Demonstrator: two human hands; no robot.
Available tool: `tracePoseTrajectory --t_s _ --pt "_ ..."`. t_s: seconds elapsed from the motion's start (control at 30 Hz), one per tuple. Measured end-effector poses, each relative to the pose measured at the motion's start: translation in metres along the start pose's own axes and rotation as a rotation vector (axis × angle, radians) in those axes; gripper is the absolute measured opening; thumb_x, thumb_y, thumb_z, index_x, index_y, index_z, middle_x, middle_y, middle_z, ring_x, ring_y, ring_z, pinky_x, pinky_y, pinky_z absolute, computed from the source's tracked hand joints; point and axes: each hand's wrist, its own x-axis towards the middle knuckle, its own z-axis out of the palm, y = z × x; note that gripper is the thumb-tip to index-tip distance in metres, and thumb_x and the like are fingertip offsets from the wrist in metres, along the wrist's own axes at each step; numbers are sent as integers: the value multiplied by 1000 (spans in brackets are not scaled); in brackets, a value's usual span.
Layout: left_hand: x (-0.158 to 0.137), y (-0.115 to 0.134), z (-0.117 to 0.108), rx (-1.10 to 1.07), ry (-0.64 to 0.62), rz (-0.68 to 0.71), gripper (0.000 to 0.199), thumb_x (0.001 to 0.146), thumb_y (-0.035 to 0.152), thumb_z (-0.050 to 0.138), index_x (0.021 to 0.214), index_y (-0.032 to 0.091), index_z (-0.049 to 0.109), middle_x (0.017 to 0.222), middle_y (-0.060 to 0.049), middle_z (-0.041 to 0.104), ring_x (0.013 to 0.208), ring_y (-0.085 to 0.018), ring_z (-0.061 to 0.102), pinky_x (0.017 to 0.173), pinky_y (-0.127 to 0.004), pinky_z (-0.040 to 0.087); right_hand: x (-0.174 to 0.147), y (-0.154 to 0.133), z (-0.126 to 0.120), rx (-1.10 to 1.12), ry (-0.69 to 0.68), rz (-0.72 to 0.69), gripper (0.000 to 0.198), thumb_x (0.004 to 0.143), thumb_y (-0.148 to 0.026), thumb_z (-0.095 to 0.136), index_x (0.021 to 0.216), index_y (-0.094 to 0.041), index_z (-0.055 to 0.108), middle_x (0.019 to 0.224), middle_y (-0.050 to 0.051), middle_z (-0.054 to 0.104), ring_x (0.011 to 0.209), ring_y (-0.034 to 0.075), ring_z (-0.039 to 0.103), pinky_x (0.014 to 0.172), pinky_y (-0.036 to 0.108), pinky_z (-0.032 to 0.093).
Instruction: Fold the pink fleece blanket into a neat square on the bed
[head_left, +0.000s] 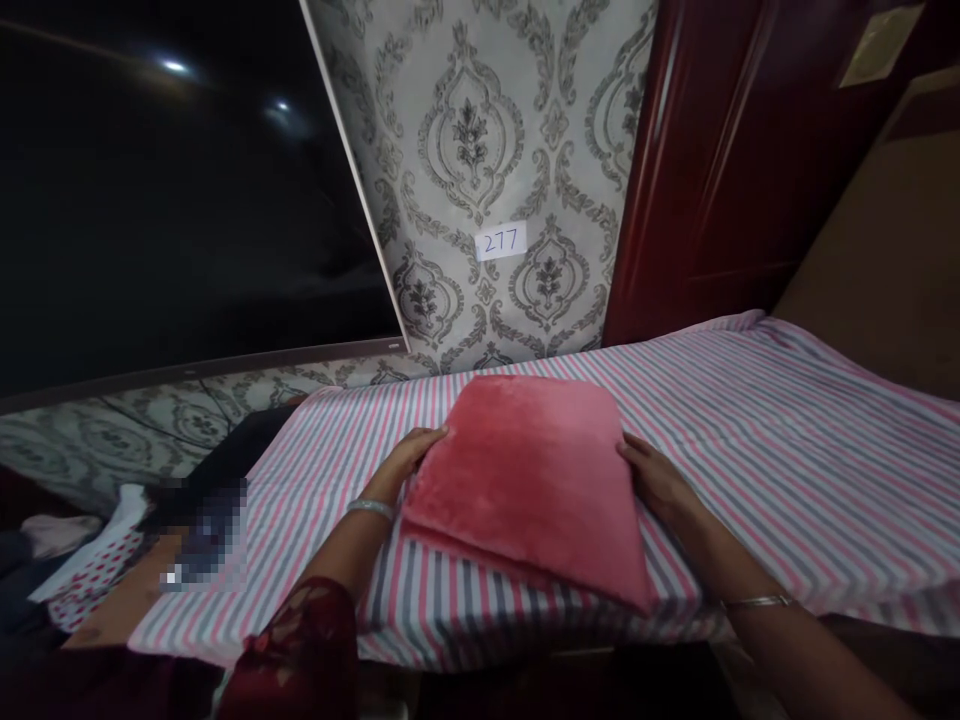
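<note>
A folded pink plush cloth point(525, 480) lies on the striped sheet, its layers showing along the front edge. At its left edge is my left hand point(411, 450), with the thumb on top and the other fingers partly hidden at the side. My right hand point(656, 475) holds the opposite edge, fingertips against the plush and the rest of the hand resting near the sheet. Both hands are closed on the cloth's sides.
The pink, white and grey striped sheet point(750, 450) covers the surface. A large black screen point(187, 200) stands back left, near patterned wallpaper with a paper label point(501, 241) reading 277. A dark red wooden panel point(690, 170) rises back right. Folded clothes point(90, 570) lie at left.
</note>
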Motion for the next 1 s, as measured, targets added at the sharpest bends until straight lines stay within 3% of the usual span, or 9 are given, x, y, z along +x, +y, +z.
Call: tracePoseTrajectory --t_s 0.1,0.17,0.27,0.37,0.47,0.57,0.83,1.0 --pt "4 -9 5 -83 53 -32 47 79 59 74 86 13 72 80 -12 77 79 -27 73 72 -36 57 -2 11 -5 -47 58 -63 56 75 -49 76 124 -23 66 123 11 73 115 30 69 100 45 57" --pt "8 -11 10 -128 112 -2 51 78 58 76 103 14 71 96 -12 78 89 -27 73 79 -36 58 -6 10 -3 -105 93 -106 62 77 -55 75 130 -24 64 132 10 69 122 30 65 106 44 54" --pt "11 -16 20 -222 151 66 71 76 54 81 133 17 59 119 -12 75 101 -26 73 90 -36 57 -13 9 4 -189 99 -148 74 78 -64 73 140 -27 58 141 10 64 128 31 62 108 44 52" --pt "9 -23 25 -335 106 128 89 73 49 85 148 18 47 122 -13 73 103 -26 73 94 -39 57 -19 10 7 -279 94 -193 89 77 -71 71 151 -27 47 150 10 56 135 32 56 114 47 46" --pt "6 -28 25 -387 51 177 95 72 48 87 152 18 43 122 -15 74 104 -28 73 97 -41 56 -21 13 5 -396 121 -249 101 74 -75 70 156 -24 41 156 13 49 143 33 46 121 48 37" --pt "4 -30 26 -410 53 182 101 71 48 88 154 15 41 120 -16 74 106 -30 72 98 -43 55 -21 15 1 -488 151 -303 98 77 -76 65 156 -23 41 157 13 47 146 33 42 122 47 34" --pt "6 -37 31 -425 58 164 99 75 43 84 158 18 37 121 -14 72 105 -28 71 97 -43 55 -34 2 3 -582 195 -248 103 72 -81 62 156 -23 44 159 11 45 147 38 39 123 49 32" --pt "3 -39 35 -410 77 139 98 74 41 84 158 21 39 124 -13 70 109 -28 69 98 -44 54 -38 0 -2 -678 195 -219 99 70 -82 62 157 -37 43 159 9 45 146 38 39 120 49 35"
